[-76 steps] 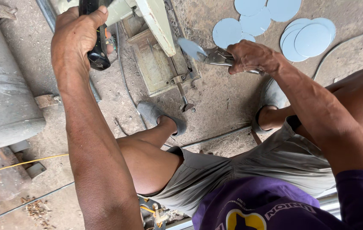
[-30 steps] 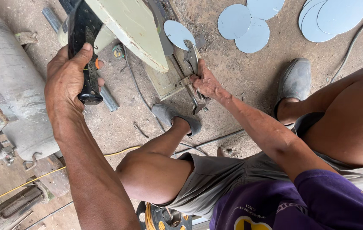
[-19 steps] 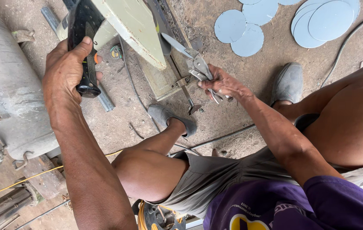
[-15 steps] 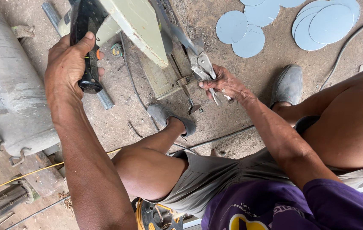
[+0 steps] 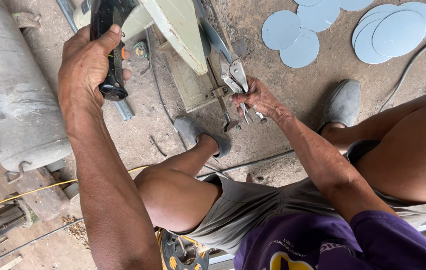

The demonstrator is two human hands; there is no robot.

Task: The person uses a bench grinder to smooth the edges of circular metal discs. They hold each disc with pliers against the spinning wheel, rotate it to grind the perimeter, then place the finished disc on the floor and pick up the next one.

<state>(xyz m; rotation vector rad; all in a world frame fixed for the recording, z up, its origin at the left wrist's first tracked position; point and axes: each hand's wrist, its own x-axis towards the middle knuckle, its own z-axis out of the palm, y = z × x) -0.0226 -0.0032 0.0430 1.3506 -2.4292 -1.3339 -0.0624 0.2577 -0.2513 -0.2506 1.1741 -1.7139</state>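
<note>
A person is sitting and looking down at their own lap, wearing a purple shirt (image 5: 323, 240) and grey shorts (image 5: 253, 205), with bare knees spread apart. Grey shoes are resting on a dirty concrete floor (image 5: 283, 135): the left shoe (image 5: 200, 135) is sitting just below the machine, and the right shoe (image 5: 344, 102) is further to the right.

The right hand (image 5: 259, 97) is closing around the handles of a pair of metal locking pliers (image 5: 238, 85), holding them tightly. The pliers are pointing up toward the machine, and their tips are clamping a thin, round, grey metal disc (image 5: 213, 37) seen nearly edge-on, tucked against the pale green guard (image 5: 178, 27) of a cut-off saw. The saw's base (image 5: 190, 85) is lying flat on the floor just beside the pliers.

The left hand (image 5: 90, 65) is reaching further out, wrapping fully around the saw's black handle (image 5: 109, 45) with the thumb on top.

On the far left, a large grey metal tank (image 5: 13, 90) is lying on its side. At the top right, a scatter of flat, pale blue-grey discs (image 5: 363, 25) is lying on the floor, some overlapping, well apart from both hands.
</note>
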